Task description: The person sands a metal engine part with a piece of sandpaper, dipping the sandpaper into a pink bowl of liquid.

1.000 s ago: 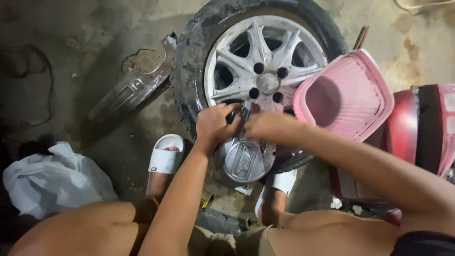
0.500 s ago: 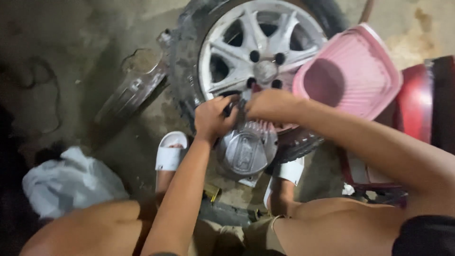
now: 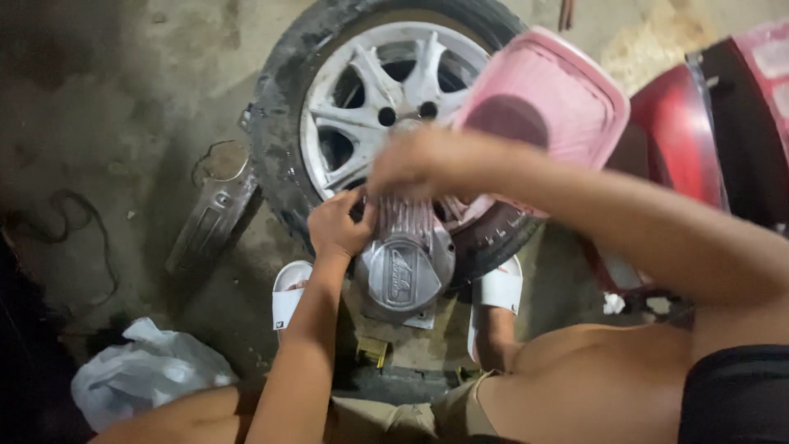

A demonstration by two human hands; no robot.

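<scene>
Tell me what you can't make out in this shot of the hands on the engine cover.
Head view only:
- Right hand: motion-blurred, so its grip cannot be told.
- Left hand: fingertips hidden behind the silver engine cover; any tool is unseen.
- Wheel: right side hidden by the pink basin and the right hand.
- Red body panel: cut off by the right edge.
- White plastic bag: contents hidden.

The floor (image 3: 123, 99) is bare, stained concrete. A car wheel (image 3: 370, 107) with a silver spoked rim lies flat on it, with a curved metal trim piece (image 3: 209, 222) just beside the tyre on the left. A crumpled white plastic bag (image 3: 148, 378) rests at lower left, and a dark cable (image 3: 78, 222) loops along the left edge.
</scene>
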